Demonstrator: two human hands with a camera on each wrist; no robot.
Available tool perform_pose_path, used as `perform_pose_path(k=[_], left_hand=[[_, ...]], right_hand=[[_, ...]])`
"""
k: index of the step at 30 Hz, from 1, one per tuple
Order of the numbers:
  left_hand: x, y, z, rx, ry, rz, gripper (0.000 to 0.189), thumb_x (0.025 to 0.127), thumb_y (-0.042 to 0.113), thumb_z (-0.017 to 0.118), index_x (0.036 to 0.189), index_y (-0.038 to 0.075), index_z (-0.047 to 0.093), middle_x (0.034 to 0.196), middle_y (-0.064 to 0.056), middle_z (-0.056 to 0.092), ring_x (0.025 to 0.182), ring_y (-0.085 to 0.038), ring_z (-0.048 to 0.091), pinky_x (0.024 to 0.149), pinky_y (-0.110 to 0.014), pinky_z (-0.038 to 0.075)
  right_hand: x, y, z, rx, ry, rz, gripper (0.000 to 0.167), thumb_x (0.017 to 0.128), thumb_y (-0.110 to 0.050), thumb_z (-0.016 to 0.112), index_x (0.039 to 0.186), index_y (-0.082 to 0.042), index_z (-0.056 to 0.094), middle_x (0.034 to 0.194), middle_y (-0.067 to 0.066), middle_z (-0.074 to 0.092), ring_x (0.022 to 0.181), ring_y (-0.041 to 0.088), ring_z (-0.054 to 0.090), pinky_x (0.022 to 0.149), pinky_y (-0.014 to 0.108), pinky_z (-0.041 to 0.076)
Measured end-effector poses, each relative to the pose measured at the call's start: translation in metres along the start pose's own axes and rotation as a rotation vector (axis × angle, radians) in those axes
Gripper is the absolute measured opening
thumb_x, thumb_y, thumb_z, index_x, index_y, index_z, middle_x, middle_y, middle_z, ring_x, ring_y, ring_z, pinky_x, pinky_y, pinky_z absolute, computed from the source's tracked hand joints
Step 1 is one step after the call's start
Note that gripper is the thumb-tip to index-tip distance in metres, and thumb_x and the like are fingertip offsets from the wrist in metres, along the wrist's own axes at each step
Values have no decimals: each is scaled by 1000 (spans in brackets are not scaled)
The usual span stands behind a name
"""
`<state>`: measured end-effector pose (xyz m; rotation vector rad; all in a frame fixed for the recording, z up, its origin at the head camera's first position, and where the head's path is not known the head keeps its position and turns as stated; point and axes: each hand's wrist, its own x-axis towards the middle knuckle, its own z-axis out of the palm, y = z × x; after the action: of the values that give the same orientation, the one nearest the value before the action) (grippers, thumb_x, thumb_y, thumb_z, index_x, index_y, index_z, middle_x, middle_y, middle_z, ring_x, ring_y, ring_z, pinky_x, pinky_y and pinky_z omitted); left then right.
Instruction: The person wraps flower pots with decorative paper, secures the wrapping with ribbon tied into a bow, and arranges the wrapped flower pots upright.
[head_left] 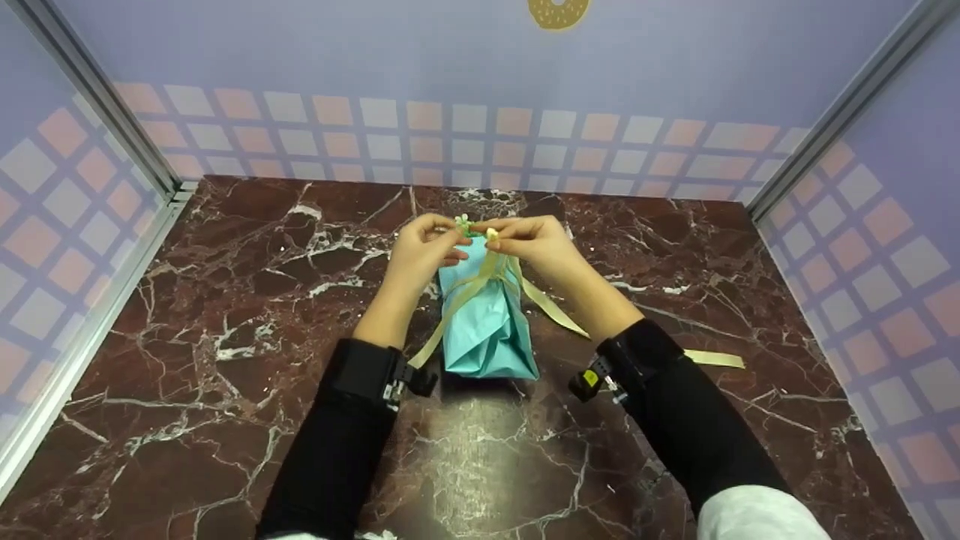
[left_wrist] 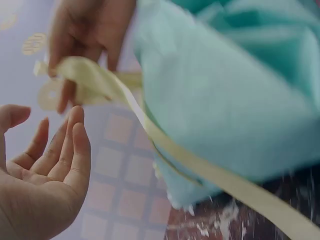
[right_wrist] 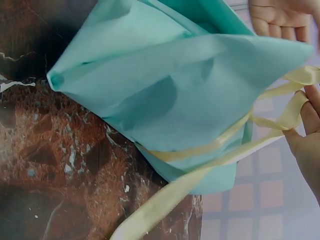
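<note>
A package in turquoise paper [head_left: 480, 341] lies on the table, a pale yellow ribbon [head_left: 553, 306] tied around it. My right hand [head_left: 541, 244] pinches a loop of this ribbon over the package's far half; the loop shows between thumb and fingers in the right wrist view [right_wrist: 292, 112]. Across from it, my left hand [head_left: 424, 246] has its fingers loosely bent with nothing between them, as the left wrist view shows [left_wrist: 52, 172]. A small pale green flower [head_left: 463, 223] appears at the package's far end, by the left fingertips in the head view.
One ribbon tail trails left of the package, another passes under the right forearm, its end [head_left: 716, 359] on the dark red marbled table [head_left: 225, 420]. Patterned panels [head_left: 465, 67] enclose the back and both sides. Both wrists carry black camera mounts [head_left: 375, 379].
</note>
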<state>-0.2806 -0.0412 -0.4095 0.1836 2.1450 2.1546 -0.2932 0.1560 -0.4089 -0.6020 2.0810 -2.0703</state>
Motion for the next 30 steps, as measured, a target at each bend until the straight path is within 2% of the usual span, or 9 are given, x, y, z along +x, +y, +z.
perform_pose_path(k=[4, 7, 10, 12, 16, 19, 21, 26, 30], left_hand=[[13, -6, -1, 248, -105, 58, 39, 95, 5, 59, 133, 7, 56, 124, -10, 63, 110, -29, 60, 91, -39, 51], [21, -10, 1, 381, -204, 91, 50, 93, 2, 62, 141, 13, 51, 134, -4, 57, 120, -24, 53, 95, -34, 49], [27, -11, 6, 427, -287, 107, 57, 90, 3, 65, 143, 16, 49, 137, -1, 54, 117, -21, 52, 88, -31, 50], [28, -10, 9, 425, -318, 112, 57, 88, 2, 65, 141, 17, 52, 135, -2, 54, 104, -21, 55, 78, -30, 50], [28, -11, 11, 432, -311, 103, 46, 88, 6, 66, 133, 16, 60, 126, -4, 59, 96, -20, 56, 76, -31, 49], [27, -12, 9, 446, -275, 112, 37, 89, 12, 69, 126, 13, 65, 116, -5, 63, 104, -19, 57, 86, -33, 50], [27, -13, 6, 444, -261, 120, 36, 88, 10, 70, 123, 12, 66, 111, -5, 64, 105, -21, 57, 88, -35, 50], [24, -13, -1, 432, -237, 108, 37, 87, 8, 73, 123, 12, 66, 101, -5, 66, 98, -20, 61, 87, -35, 50], [21, -11, -7, 412, -207, 89, 37, 86, 8, 75, 122, 12, 66, 93, -5, 66, 89, -18, 62, 81, -32, 51]], right_hand=[[-2, 0, -2, 70, -2, -31, 10, 86, 8, 66, 81, 3, 74, 112, 18, 69, 113, 31, 61, 98, 40, 48], [-3, 1, 0, 121, -29, -43, 16, 87, 10, 63, 78, 2, 74, 106, 17, 71, 110, 32, 63, 99, 41, 48], [-4, 2, 2, 133, -41, -54, 16, 87, 10, 63, 80, 1, 74, 100, 15, 73, 107, 31, 65, 99, 41, 47], [-5, 1, 3, 134, -40, -56, 18, 87, 10, 63, 81, -1, 75, 98, 13, 73, 106, 30, 65, 100, 41, 46], [-5, 1, 1, 137, -28, -50, 20, 86, 11, 63, 82, -4, 76, 96, 12, 73, 105, 30, 65, 101, 40, 46], [-5, 1, -1, 138, -15, -57, 23, 86, 12, 61, 79, -5, 75, 96, 12, 73, 106, 31, 65, 99, 41, 47], [-6, 1, -2, 138, -2, -63, 24, 86, 13, 61, 77, -5, 75, 96, 12, 73, 106, 31, 65, 98, 41, 48], [-7, 0, -3, 138, 21, -56, 23, 86, 12, 61, 76, -4, 74, 97, 14, 73, 105, 32, 65, 99, 41, 47], [-8, 0, -4, 131, 46, -40, 22, 86, 11, 62, 76, -3, 74, 98, 15, 73, 105, 33, 65, 98, 42, 47]])
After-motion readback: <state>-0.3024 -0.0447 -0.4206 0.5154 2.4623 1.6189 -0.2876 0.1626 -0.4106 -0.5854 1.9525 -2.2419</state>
